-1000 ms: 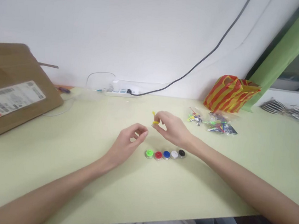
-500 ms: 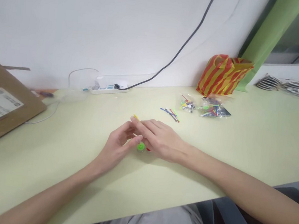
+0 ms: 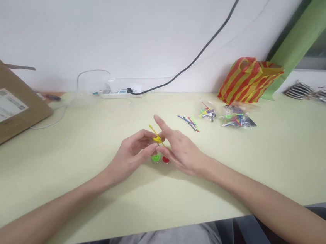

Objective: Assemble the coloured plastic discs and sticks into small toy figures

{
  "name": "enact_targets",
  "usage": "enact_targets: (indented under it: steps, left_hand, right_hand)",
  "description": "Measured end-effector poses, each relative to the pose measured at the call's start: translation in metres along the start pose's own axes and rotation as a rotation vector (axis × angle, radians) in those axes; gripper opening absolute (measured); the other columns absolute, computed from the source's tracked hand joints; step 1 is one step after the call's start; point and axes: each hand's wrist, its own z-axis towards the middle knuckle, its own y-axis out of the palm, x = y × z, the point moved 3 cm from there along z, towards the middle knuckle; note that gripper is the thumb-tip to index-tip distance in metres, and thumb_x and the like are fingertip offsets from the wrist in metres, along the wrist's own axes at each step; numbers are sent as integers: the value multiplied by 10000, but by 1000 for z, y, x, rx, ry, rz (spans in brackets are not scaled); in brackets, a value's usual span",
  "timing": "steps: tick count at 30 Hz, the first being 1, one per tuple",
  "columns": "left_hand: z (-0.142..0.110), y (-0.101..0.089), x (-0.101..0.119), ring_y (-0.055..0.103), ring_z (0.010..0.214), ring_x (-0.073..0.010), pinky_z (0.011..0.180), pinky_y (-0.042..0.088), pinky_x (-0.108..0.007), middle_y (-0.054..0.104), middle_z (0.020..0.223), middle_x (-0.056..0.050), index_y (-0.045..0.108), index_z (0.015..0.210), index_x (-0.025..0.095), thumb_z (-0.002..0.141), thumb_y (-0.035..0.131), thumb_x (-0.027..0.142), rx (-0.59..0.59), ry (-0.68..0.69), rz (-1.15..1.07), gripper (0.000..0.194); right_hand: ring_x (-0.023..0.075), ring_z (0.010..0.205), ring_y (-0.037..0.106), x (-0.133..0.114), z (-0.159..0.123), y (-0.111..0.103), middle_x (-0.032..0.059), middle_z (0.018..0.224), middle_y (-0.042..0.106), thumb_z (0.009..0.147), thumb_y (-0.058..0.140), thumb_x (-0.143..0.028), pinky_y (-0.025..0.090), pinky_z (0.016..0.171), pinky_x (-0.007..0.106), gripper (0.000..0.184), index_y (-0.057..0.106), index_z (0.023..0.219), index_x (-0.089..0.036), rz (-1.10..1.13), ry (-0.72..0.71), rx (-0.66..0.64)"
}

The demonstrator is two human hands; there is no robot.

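Between both hands is a small yellow plastic toy piece (image 3: 157, 139) with a thin arrow-tipped stick slanting through it. My left hand (image 3: 133, 150) pinches the piece from the left between thumb and fingers. From the right, my right hand (image 3: 181, 151) grips around the stick's lower end with its thumb and bent fingers, the index finger stretched out above. Its exact grip is partly hidden. Just below the fingertips, a green round piece (image 3: 156, 158) and a red round piece (image 3: 165, 159) rest on the table, each seemingly in a clear holder.
Several coloured arrow sticks (image 3: 189, 122) lie beyond my hands. Clear bags of plastic parts (image 3: 237, 118) sit in front of a striped bag (image 3: 249, 80). A power strip (image 3: 121, 93) with a black cable runs along the wall. At left leans a cardboard box (image 3: 20, 122).
My right index finger has lifted and the hand has shifted slightly right, uncovering the yellow piece and more of the red round piece. The view has shifted slightly.
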Motion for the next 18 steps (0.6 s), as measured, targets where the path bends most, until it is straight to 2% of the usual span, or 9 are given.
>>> enact_targets:
  steps: [3, 6, 9, 11, 14, 18]
  left_hand:
    - [0, 0, -1, 689, 913, -173, 838, 560, -295, 688, 1000, -47, 616, 1102, 198, 981, 666, 323, 3, 35, -22, 181]
    - [0, 1, -1, 684, 920, -184, 845, 564, -310, 689, 982, -58, 619, 1133, 193, 978, 667, 307, -33, 62, -50, 199]
    - [-1, 3, 3, 682, 886, -181, 836, 568, -314, 687, 929, -49, 623, 1193, 201, 969, 678, 314, -76, 83, -75, 257]
    - [-1, 4, 5, 677, 853, -172, 795, 569, -301, 682, 920, -45, 635, 1169, 201, 973, 673, 317, -62, 72, -73, 231]
    - [0, 2, 6, 666, 809, -155, 736, 561, -280, 672, 940, -44, 648, 1072, 187, 988, 649, 312, -26, 46, -33, 150]
    - [2, -2, 3, 658, 867, -157, 784, 550, -281, 651, 957, -30, 637, 1033, 196, 989, 649, 320, -24, 45, 62, 132]
  right_hand:
    - [169, 812, 650, -3, -1, -2, 61, 1011, 707, 1112, 340, -324, 513, 830, 326, 446, 289, 1536, -197, 143, 60, 34]
    - [181, 882, 665, -3, -1, -2, 62, 1013, 712, 1092, 414, -282, 511, 835, 325, 299, 459, 1376, -201, 130, 36, 67]
    - [187, 885, 664, -4, -1, -3, 72, 1035, 719, 1081, 453, -269, 504, 829, 332, 266, 492, 1337, -206, 39, -58, 145]
    - [177, 879, 661, -6, -2, -3, 62, 1016, 722, 1078, 444, -224, 496, 837, 325, 253, 502, 1324, -211, 18, -116, 160]
    - [166, 854, 650, -9, -2, -1, 44, 977, 713, 1058, 455, -181, 484, 829, 313, 208, 528, 1251, -211, 24, -129, 124]
    - [198, 903, 624, -11, 0, -4, 62, 1004, 683, 1042, 463, -183, 464, 831, 342, 184, 542, 1205, -211, -6, -69, 30]
